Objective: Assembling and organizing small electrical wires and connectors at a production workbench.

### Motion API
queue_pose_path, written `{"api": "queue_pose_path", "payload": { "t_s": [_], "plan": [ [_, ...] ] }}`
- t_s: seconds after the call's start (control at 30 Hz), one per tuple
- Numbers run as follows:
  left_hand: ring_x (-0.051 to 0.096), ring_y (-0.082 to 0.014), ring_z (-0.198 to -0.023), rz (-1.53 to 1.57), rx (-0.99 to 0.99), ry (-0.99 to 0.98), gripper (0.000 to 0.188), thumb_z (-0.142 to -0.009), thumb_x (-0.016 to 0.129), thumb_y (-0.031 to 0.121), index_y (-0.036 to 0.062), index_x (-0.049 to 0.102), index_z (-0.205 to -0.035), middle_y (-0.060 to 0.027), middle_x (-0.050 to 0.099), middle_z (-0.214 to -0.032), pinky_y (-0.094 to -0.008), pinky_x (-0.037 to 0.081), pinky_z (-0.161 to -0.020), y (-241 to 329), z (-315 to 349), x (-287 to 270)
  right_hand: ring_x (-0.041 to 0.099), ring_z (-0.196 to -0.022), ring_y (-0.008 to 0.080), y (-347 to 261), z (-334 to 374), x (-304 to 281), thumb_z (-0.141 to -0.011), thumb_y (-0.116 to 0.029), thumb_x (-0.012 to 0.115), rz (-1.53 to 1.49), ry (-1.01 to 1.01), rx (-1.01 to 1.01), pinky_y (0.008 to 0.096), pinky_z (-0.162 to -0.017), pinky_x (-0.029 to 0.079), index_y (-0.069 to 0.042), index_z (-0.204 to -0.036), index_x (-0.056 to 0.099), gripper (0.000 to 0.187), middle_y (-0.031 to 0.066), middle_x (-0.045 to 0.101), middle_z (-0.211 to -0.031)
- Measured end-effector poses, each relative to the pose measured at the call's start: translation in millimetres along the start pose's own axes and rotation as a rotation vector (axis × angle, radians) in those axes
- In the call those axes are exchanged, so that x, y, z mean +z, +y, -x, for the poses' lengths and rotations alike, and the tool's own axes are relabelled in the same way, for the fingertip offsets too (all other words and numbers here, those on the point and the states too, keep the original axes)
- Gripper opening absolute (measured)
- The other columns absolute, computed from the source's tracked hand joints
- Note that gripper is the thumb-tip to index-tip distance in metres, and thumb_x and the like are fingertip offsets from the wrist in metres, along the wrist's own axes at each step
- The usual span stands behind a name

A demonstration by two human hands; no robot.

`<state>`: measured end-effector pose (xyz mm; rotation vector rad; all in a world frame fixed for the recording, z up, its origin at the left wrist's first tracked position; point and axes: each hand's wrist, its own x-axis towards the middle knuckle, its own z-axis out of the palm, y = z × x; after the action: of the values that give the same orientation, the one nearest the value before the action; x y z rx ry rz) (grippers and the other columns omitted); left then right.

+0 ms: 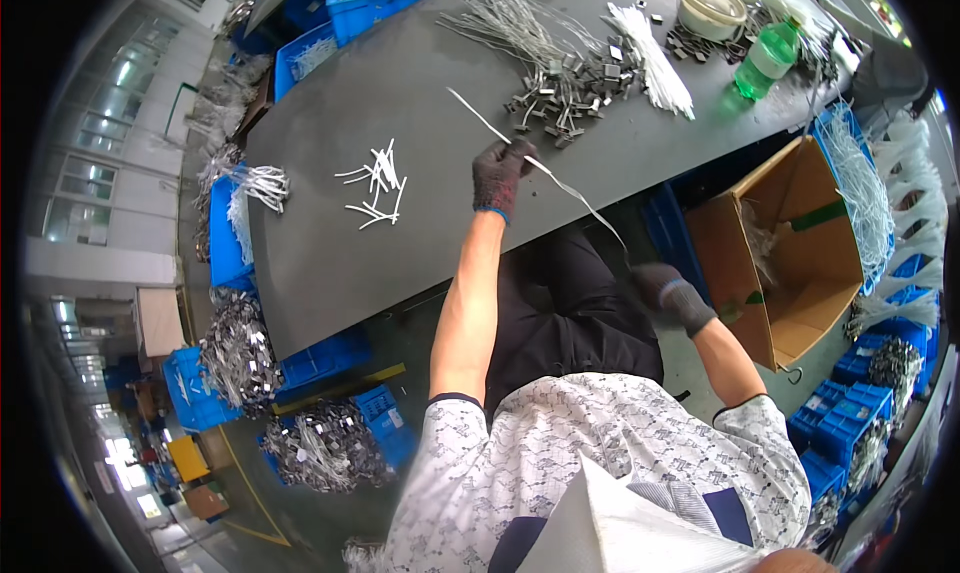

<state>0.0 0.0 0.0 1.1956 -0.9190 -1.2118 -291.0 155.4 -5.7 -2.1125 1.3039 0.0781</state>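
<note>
A thin, pale cable or strip (pixel 575 195) runs slantwise over the table's near edge. My left hand (pixel 500 178), in a dark knitted glove with a blue cuff, is closed round it, with one end sticking out to the far left. Its other end curves down to the fingertips of my right hand (pixel 662 287), also gloved, beyond the table edge. Motion smears that hand, so its grip is unclear. Several short white strips (pixel 380 178) lie loose on the left of the grey table (pixel 330 263). Beyond my left hand is a heap of cables with dark metal-like end pieces (pixel 570 88).
A white strip bundle (pixel 650 63), a green bottle (pixel 768 61) and a round tub (pixel 711 9) stand at the far right. An open cardboard box (pixel 715 243) is beside my right arm. Blue crates (pixel 375 5) and a cable-filled bin (pixel 325 443) surround the table.
</note>
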Motion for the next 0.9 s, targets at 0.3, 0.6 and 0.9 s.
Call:
{"api": "queue_pose_path", "payload": {
  "t_s": [0.3, 0.6, 0.9],
  "plan": [
    [0.072, -0.0226, -0.092, 0.234, -0.233, -0.382, 0.030, -0.093, 0.075, 0.027, -0.0026, 0.070, -0.097, -0.0134, 0.073, -0.099, -0.0371, 0.058, -0.088, -8, 73, 43, 0.068, -0.084, 0.0408, -23, -62, -12, -0.094, -0.019, 0.062, -0.926, 0.421, -0.025, 0.0452, -0.071, 0.055, -0.003, -0.118, 0.060, 0.030, 0.0200, 0.070, -0.092],
    [0.062, -0.0078, -0.074, -0.136, -0.021, -0.123, 0.035, -0.096, 0.072, 0.036, 0.0011, 0.076, -0.102, -0.0001, 0.072, -0.083, -0.0272, 0.050, -0.067, -27, 132, 49, 0.067, -0.093, 0.0403, -30, -85, 27, -0.081, -0.003, 0.072, -0.291, 0.710, -0.209, 0.0443, -0.078, 0.055, 0.000, -0.141, 0.034, 0.071, 0.0199, 0.070, -0.115],
    [0.066, -0.0138, -0.075, -0.075, -0.200, -0.151, 0.036, -0.098, 0.068, 0.030, -0.0060, 0.073, -0.094, -0.0068, 0.073, -0.085, -0.0300, 0.055, -0.072, -22, 22, -25, 0.070, -0.091, 0.0285, 0, -215, -16, -0.096, -0.036, 0.061, -0.645, 0.690, 0.228, 0.0402, -0.076, 0.054, -0.004, -0.123, 0.064, 0.042, 0.0214, 0.071, -0.099]
  ]
}}
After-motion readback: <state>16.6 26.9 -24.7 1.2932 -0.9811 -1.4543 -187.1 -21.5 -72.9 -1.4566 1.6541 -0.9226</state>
